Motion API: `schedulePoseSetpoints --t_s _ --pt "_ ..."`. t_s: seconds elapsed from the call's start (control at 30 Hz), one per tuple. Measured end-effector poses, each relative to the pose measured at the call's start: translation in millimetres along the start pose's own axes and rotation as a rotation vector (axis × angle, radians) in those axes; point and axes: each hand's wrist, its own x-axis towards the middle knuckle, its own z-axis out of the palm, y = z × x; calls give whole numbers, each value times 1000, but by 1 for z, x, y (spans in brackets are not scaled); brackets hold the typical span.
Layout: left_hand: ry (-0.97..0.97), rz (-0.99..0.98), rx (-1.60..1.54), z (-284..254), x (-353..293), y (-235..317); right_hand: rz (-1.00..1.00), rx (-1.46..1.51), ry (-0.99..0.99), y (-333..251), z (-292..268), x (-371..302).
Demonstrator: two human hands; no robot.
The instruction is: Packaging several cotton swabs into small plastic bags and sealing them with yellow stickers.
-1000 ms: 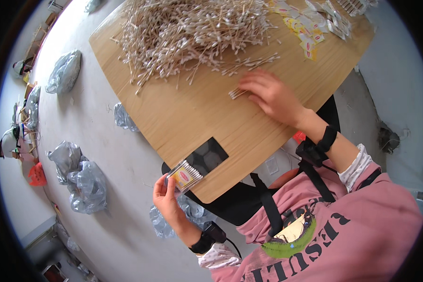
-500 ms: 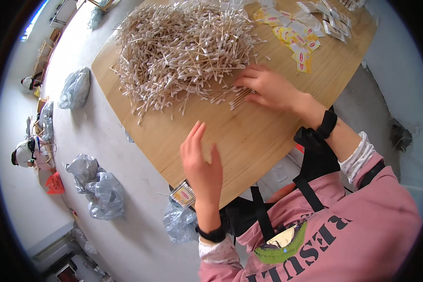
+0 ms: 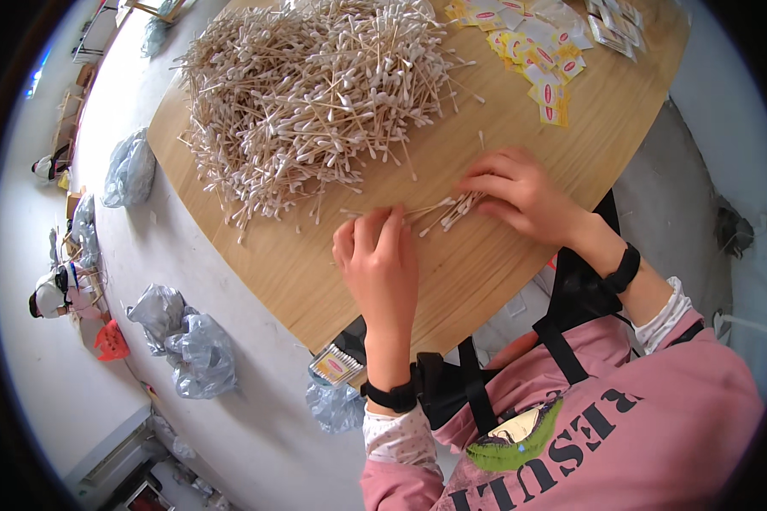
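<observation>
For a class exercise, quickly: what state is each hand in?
Left hand: curled by loose swabs; grip cannot be told.
Right hand: holding a cotton swab bunch.

From afar, I see a wooden table (image 3: 452, 285) bearing a heaped pile of cotton swabs (image 3: 315, 102) beyond the left hand (image 3: 377, 255), loose swabs (image 3: 460, 210) between it and the right hand (image 3: 520, 194), and yellow cards (image 3: 550, 92) and packets (image 3: 612, 30) beyond the right. A swab box (image 3: 337, 364) sits beside the left wrist; grey bags (image 3: 200, 353) lie farther left on the floor (image 3: 268, 400).
</observation>
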Motion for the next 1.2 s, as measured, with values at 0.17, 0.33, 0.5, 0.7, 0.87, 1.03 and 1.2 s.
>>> schedulePoseSetpoints --t_s 0.17,0.33,0.5,0.7,0.87,1.03,1.2 --pt "-2 -107 -8 -5 -31 12 0 -31 -20 9 -3 -5" --pt "40 -148 -45 1 -42 29 -60 -57 16 0 4 -3" --pt "117 -165 -142 15 -37 28 -78 -57 13 -5 10 -4" --pt "168 -262 -166 9 -38 20 -92 -54 -4 -9 11 -12" --pt "97 -216 -262 6 -39 25 -70 -16 15 -39 30 -7" --pt "52 -327 -165 -20 -61 15 -102 4 -18 -39 33 3" --pt "61 -310 -95 -18 -73 6 -106 29 -18 -31 33 -4"
